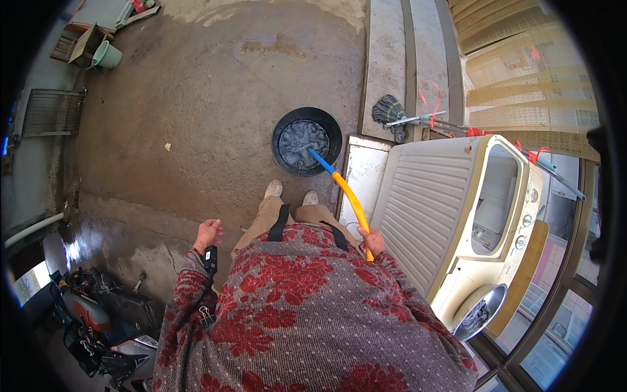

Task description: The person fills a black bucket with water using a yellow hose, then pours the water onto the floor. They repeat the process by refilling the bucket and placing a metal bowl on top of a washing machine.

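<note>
My right hand is closed around a yellow hose, close to my right hip. The hose has a blue end piece that points down into a round black tub on the floor ahead of my feet. Water and dark, wet cloth-like material lie in the tub. Out to my left, my left hand hangs over the floor with nothing in it, its fingers partly curled; a small black device is strapped at that wrist.
A cream washing machine stands close on my right, with a metal basin on it. A mop lies over the concrete steps. Farther off are a green bucket and a metal rack. A motor vehicle is behind left.
</note>
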Motion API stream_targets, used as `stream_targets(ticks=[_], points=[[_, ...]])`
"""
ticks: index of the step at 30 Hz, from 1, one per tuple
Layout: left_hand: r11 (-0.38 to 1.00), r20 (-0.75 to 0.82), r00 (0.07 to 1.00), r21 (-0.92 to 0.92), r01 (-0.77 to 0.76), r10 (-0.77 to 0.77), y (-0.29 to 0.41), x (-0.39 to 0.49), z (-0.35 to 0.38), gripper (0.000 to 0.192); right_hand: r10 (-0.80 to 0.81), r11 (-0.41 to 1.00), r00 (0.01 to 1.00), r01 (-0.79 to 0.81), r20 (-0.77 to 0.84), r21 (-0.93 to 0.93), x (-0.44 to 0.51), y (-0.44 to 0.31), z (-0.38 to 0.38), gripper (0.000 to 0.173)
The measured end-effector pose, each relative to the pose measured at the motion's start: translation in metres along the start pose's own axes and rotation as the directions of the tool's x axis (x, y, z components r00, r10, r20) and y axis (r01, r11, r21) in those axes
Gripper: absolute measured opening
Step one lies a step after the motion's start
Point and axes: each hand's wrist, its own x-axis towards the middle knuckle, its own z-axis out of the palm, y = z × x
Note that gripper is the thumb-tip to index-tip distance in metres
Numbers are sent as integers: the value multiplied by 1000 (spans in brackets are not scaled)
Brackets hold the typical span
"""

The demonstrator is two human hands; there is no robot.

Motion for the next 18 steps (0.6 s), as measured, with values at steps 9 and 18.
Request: stream_targets(ticks=[9, 18], points=[[1000, 0, 1000, 12, -7, 7, 2, 2, -2, 31, 1, 1000, 1000, -1, -3, -25, 3, 2, 0, 45], [1000, 8, 1000, 14, -11, 11, 1, 2, -2, 31, 2, 1000, 1000, -2, -4, -30, 2, 2, 1, 44]])
